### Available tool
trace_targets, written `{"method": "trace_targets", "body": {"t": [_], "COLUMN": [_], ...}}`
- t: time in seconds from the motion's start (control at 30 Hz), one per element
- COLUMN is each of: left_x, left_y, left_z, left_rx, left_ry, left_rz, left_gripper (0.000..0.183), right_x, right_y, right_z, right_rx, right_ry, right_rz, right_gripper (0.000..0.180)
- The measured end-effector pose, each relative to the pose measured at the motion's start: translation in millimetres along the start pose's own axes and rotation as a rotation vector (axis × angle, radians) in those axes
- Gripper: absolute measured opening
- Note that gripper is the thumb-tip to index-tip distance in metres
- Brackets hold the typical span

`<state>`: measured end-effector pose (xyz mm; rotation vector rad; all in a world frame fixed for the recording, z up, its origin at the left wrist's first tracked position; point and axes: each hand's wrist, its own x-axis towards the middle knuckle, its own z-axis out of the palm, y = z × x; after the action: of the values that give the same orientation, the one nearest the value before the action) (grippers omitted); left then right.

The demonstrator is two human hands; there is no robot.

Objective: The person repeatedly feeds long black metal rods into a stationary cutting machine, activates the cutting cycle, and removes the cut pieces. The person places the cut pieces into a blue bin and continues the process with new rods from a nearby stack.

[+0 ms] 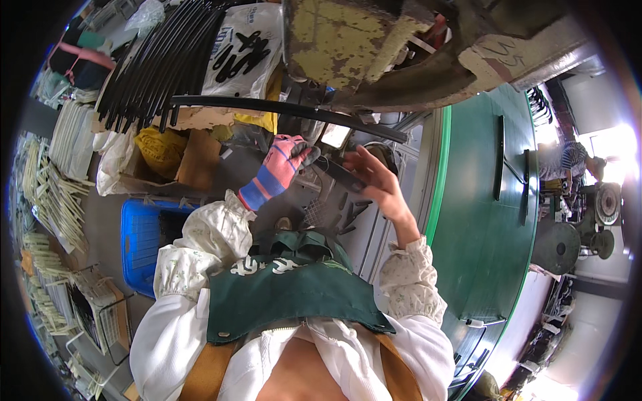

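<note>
My left hand, in a pink and blue striped glove with grey fingertips, grips one end of a short dark flat strip in front of my apron. My bare right hand is at the strip's other end, its fingers spread and blurred; whether it touches the strip I cannot tell. Just beyond both hands a long black bar lies crosswise below a worn, yellow-painted machine. Several short dark pieces lie below my right hand.
Many black rods are stacked at upper left beside a white plastic bag. Below them are a cardboard box with a yellow bag and a blue crate. A green table with black bars stands right; another person is beyond it.
</note>
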<state>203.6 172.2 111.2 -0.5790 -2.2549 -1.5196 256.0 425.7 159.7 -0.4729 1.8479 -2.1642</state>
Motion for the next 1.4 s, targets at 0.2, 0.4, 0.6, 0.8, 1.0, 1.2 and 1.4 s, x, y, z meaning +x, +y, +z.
{"method": "trace_targets", "body": {"t": [0.2, 0.4, 0.6, 0.8, 1.0, 1.2, 1.4], "left_x": [-3, 19, -2, -15, 8, 39, 79], "left_y": [-6, 33, -26, 25, 30, 13, -42], "left_z": [-26, -36, -117, -57, -46, -39, -27], "left_rx": [0.559, -0.006, 1.266, -0.254, -0.520, 0.550, 0.710], "left_ry": [-0.145, -0.068, -0.065, -0.096, -0.109, 0.020, -0.141], "left_rz": [0.252, -0.274, -0.091, -0.237, -0.494, 0.187, 0.317], "left_gripper": [0.023, 0.023, 0.033, 0.034, 0.021, 0.052, 0.044], "right_x": [-8, 21, 15, 21, 21, 51, 86], "right_y": [-5, 2, 0, 2, 5, -19, -7], "right_z": [-8, 26, 41, 68, 53, 41, 8], "right_rx": [0.146, 0.013, -0.794, -0.977, -0.061, -1.070, -1.316], "right_ry": [0.087, -0.038, 0.048, 0.059, -0.051, 0.227, 0.177], "right_rz": [0.225, 0.292, -0.193, -0.365, 0.176, -0.368, -0.412], "right_gripper": [0.048, 0.032, 0.050, 0.062, 0.042, 0.039, 0.067]}}
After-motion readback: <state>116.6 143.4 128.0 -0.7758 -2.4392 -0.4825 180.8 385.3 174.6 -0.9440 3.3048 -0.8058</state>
